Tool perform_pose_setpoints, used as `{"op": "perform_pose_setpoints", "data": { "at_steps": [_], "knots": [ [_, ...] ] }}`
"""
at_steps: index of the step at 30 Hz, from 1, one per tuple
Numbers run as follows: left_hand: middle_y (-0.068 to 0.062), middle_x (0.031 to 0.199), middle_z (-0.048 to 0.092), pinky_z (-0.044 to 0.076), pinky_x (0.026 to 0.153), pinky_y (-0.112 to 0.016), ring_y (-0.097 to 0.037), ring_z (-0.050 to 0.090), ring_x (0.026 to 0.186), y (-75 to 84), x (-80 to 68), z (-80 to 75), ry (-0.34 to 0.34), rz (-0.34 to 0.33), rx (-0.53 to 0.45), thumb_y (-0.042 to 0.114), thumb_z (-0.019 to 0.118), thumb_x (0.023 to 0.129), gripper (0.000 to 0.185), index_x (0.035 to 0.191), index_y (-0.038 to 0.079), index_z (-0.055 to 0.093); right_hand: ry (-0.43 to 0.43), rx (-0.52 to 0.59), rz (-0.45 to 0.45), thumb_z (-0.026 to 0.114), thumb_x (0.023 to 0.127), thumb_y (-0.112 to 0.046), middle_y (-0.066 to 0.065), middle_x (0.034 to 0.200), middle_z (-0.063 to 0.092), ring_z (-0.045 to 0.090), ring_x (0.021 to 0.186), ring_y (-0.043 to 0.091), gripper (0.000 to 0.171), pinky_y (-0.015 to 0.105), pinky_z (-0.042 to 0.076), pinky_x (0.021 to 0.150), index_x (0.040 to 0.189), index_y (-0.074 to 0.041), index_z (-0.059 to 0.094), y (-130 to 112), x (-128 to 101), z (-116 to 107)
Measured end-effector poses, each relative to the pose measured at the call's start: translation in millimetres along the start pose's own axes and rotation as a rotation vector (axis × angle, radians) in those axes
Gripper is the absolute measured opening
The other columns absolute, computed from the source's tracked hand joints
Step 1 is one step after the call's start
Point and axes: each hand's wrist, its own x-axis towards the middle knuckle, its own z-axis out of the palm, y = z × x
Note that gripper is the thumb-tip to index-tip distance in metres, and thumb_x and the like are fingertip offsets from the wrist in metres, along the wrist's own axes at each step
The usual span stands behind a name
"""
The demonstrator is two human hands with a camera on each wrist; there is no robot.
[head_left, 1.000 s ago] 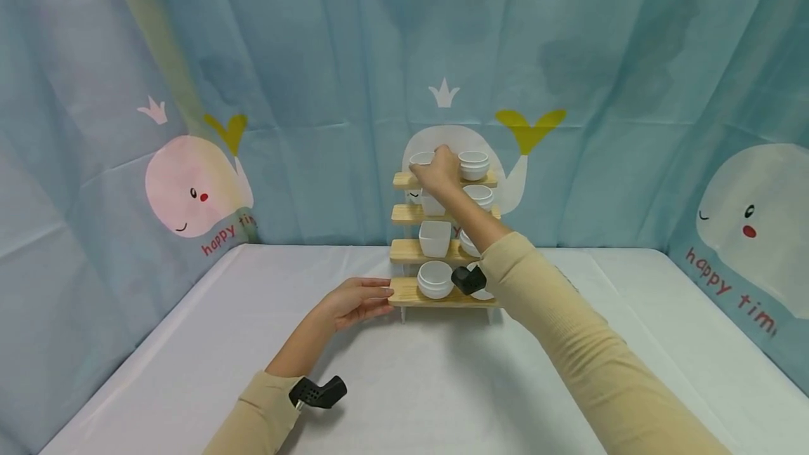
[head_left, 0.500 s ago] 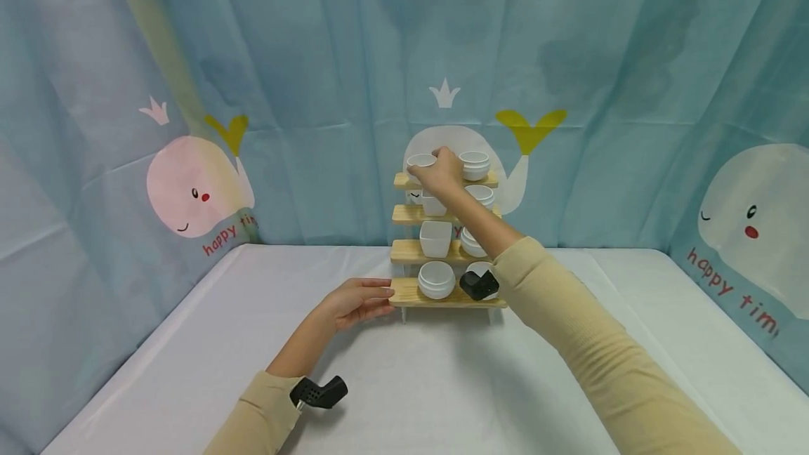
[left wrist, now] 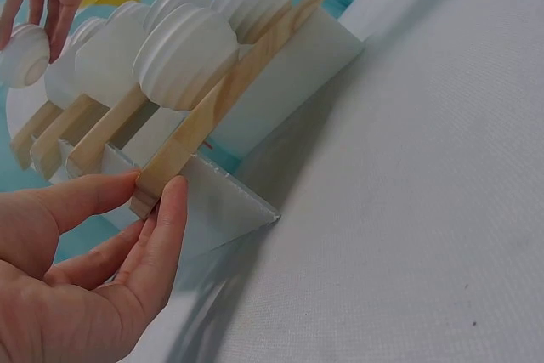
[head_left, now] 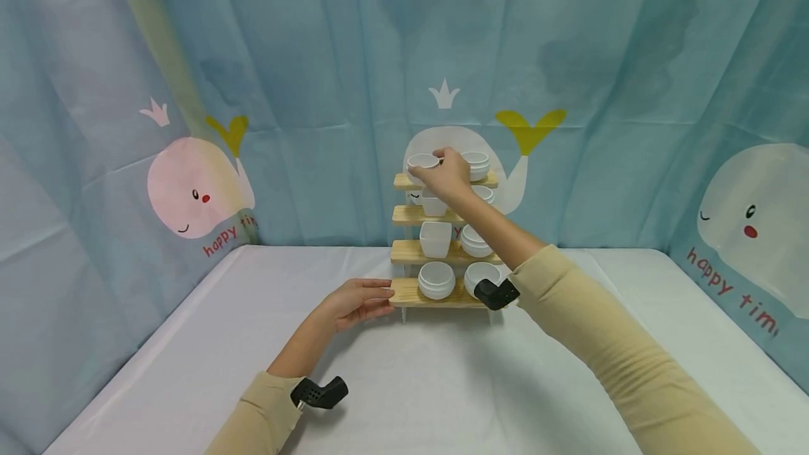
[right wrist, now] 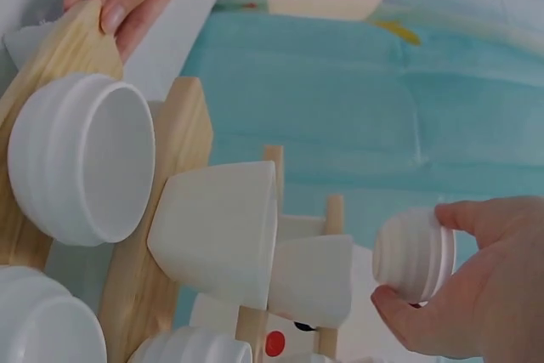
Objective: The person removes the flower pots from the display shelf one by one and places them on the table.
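Observation:
A four-step stand with wooden planks on clear supports carries small white bowls, some round and some square. My left hand pinches the left end of the lowest plank between thumb and fingers. Up at the top step's left end, my right hand grips a small round white bowl by its sides, thumb and fingers on opposite sides. Beside that hand, another round bowl sits at the right of the top plank. A square bowl stands on a middle step.
White cloth covers the table around the stand. Behind it hangs a blue curtain printed with whales. Two round bowls, the left one in full view, rest on the lowest plank beneath the right forearm.
The right forearm and wrist have swung to the right, uncovering more of the lower right bowls. The right hand has turned slightly, still gripping the bowl. My left hand stays put.

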Motion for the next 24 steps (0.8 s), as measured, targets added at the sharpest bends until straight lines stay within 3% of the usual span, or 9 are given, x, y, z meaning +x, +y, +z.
{"op": "perform_pose_setpoints", "data": {
  "at_steps": [7,14,24],
  "knots": [
    [-0.02,0.123,0.063,0.065,0.089,-0.026,-0.014,0.073,0.092,0.3,0.7,-0.4,-0.015,0.002,-0.008,-0.001,0.06,0.106,0.053,0.153,-0.015,0.04,-0.037,0.02,-0.011,0.077,0.097,-0.026,0.024,0.144,0.057,0.059,0.125,0.034,0.065,0.046,0.056,0.105,0.147,0.005,0.05,3,-10,-7],
    [-0.019,0.12,0.063,0.065,0.087,-0.025,-0.012,0.073,0.09,0.4,0.4,1.0,-0.017,0.007,-0.009,-0.002,0.058,0.106,0.052,0.153,-0.015,0.04,-0.067,0.03,-0.013,0.077,0.097,-0.027,0.023,0.148,0.054,0.055,0.134,0.035,0.066,0.046,0.055,0.11,0.149,0.004,0.05,5,-21,-10],
    [-0.018,0.118,0.064,0.065,0.087,-0.025,-0.013,0.073,0.09,-0.3,2.1,1.1,-0.023,0.007,-0.018,-0.002,0.058,0.106,0.052,0.153,-0.016,0.039,-0.093,0.064,-0.043,0.078,0.096,-0.025,0.023,0.147,0.056,0.057,0.131,0.036,0.067,0.047,0.057,0.106,0.149,0.004,0.05,12,-37,-11]
  ]
}}
